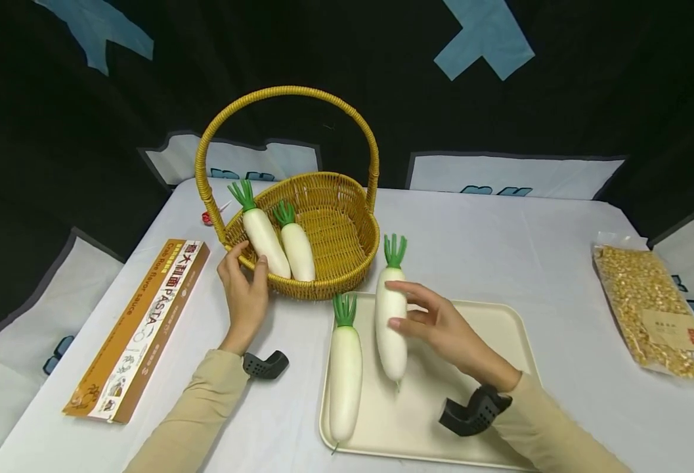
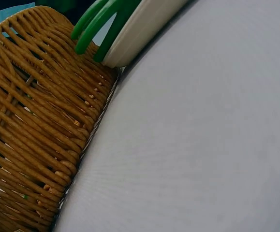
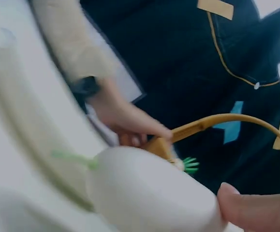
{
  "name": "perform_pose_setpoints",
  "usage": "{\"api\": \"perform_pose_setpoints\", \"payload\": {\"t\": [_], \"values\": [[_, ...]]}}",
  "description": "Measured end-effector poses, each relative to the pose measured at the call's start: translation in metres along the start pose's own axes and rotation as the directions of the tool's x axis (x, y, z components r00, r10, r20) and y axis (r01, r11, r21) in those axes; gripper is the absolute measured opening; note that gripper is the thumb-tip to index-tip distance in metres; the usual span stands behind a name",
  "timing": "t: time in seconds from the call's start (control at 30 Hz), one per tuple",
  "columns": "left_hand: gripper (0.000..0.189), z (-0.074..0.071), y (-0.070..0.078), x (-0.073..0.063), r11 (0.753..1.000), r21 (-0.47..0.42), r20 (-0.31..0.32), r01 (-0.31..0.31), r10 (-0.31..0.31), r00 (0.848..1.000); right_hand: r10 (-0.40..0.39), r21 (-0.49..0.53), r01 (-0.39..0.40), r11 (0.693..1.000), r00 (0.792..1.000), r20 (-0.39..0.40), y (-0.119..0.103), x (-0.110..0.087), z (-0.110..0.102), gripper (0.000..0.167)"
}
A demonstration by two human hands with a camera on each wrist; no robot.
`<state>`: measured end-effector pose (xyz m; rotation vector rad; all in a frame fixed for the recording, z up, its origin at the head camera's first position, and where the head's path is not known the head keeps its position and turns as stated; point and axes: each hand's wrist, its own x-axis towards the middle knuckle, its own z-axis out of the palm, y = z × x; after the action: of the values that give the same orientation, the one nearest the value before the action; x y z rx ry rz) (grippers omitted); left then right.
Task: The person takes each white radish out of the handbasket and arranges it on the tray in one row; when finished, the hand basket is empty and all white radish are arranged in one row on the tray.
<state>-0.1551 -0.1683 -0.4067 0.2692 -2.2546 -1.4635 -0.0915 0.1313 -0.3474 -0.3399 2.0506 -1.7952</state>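
Note:
My right hand (image 1: 441, 322) pinches a white radish (image 1: 390, 322) with green stalks between thumb and fingers, over the left part of a cream tray (image 1: 459, 407). In the right wrist view that radish (image 3: 149, 188) fills the lower middle, blurred. Another white radish (image 1: 345, 381) lies along the tray's left side. At the near left of the yellow wicker basket (image 1: 337, 236), my left hand (image 1: 245, 292) grips the rim, thumb on the inner side. Inside lean two more radishes, one (image 1: 266, 243) beside the thumb and a shorter one (image 1: 298, 253). The left wrist view shows the basket's woven side (image 2: 38, 116).
An orange and white pasta box (image 1: 140, 328) lies on the left of the white-covered table (image 1: 465, 243). At the right is a clear bag of yellow grains (image 1: 648, 309). A small red item (image 1: 207, 218) sits behind the box, left of the basket. The basket's tall handle (image 1: 290, 90) arches upward.

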Motion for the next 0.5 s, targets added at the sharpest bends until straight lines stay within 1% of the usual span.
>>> {"api": "perform_pose_setpoints", "payload": {"t": [0.07, 0.2, 0.3, 0.33, 0.4, 0.5], "values": [[0.046, 0.0, 0.0, -0.001, 1.0, -0.006, 0.0, 0.001, -0.001, 1.0, 0.018, -0.001, -0.018, 1.0, 1.0, -0.006, 0.013, -0.013, 0.001, 0.056], [0.046, 0.0, 0.0, -0.002, 1.0, -0.003, -0.002, 0.002, -0.002, 1.0, 0.035, 0.003, -0.035, 0.999, 0.999, 0.015, 0.034, -0.034, 0.007, 0.058], [0.045, 0.0, -0.001, -0.001, 1.0, 0.001, -0.003, -0.002, 0.002, 1.0, 0.014, -0.058, -0.013, 0.998, 1.0, 0.015, 0.041, -0.044, 0.013, 0.056], [0.045, 0.0, -0.001, -0.001, 1.0, 0.001, -0.003, -0.004, 0.004, 1.0, 0.003, -0.098, -0.003, 0.995, 1.0, 0.006, 0.042, -0.046, 0.015, 0.056], [0.045, -0.001, 0.0, -0.001, 1.0, -0.003, -0.004, -0.008, 0.008, 1.0, -0.016, -0.177, 0.013, 0.984, 1.0, -0.018, 0.043, -0.049, 0.017, 0.054], [0.045, -0.001, 0.0, -0.001, 1.0, -0.009, -0.005, -0.01, 0.01, 1.0, -0.029, -0.247, 0.016, 0.969, 0.998, -0.051, 0.044, -0.049, 0.018, 0.053]]}}
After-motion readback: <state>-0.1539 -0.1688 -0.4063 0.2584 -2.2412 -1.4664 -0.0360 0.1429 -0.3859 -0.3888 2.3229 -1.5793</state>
